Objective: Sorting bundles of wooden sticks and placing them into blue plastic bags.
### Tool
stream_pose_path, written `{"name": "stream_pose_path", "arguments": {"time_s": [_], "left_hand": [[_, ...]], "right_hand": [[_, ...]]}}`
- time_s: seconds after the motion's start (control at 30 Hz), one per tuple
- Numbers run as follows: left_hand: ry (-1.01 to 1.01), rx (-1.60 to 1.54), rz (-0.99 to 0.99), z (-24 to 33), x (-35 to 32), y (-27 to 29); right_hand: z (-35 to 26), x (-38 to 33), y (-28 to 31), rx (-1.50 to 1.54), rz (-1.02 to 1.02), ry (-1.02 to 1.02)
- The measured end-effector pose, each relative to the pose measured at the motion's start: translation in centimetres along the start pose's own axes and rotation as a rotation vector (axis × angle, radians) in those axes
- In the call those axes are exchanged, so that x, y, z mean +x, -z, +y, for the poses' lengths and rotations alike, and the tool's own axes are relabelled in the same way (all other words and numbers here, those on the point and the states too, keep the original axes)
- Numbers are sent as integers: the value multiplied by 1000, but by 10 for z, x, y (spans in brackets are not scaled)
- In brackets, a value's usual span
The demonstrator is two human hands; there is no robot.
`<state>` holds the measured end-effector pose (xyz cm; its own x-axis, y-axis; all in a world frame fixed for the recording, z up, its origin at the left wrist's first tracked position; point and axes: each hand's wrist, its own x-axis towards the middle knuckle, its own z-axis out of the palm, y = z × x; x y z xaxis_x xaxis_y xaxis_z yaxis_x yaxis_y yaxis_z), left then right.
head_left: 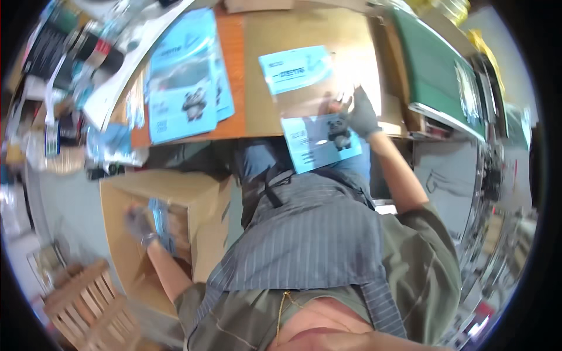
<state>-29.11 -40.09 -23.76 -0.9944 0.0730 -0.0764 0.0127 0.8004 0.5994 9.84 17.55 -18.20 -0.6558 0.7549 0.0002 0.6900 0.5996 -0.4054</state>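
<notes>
Pouch of pale blue and clear film [310, 120], printed with a panda, lay at a slant on brown cardboard [257, 111] covering part of an orange-topped table [235, 70]. Its lower end hung over the near edge, toward the person's lap. The right hand [362, 114], in a grey glove, was at the pouch's right side, its thumb and fingers seeming parted; whether they pinched the film could not be told. The left hand [139, 225], also gloved in grey, was down inside an open cardboard box [211, 234] standing left of the person and below table height. It was beside a blue packet [160, 217] in the box, but blur hid how far its fingers were closed and whether they held anything. Similar panda pouches [181, 88] lay overlapping on the table's left part. A dark bottle [96, 50] was among clutter at the far left, and a large green board [436, 76] was to the right of the cardboard. The person wore a grey striped apron [310, 240]. A slatted wooden seat [91, 304] stood at lower left, near the box.
</notes>
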Motion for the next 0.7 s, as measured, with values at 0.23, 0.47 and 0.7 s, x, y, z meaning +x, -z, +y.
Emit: {"name": "stream_pose_path", "arguments": {"time_s": [0.23, 0.47, 0.7], "left_hand": [[-422, -477, 64, 223, -64, 12], [-309, -64, -814, 289, -81, -175], [-302, -23, -605, 318, -112, -172]], "right_hand": [[-72, 36, -105, -42, 224, 7], [-87, 69, -94, -20, 121, -17], [-45, -24, -73, -40, 109, 63]]}}
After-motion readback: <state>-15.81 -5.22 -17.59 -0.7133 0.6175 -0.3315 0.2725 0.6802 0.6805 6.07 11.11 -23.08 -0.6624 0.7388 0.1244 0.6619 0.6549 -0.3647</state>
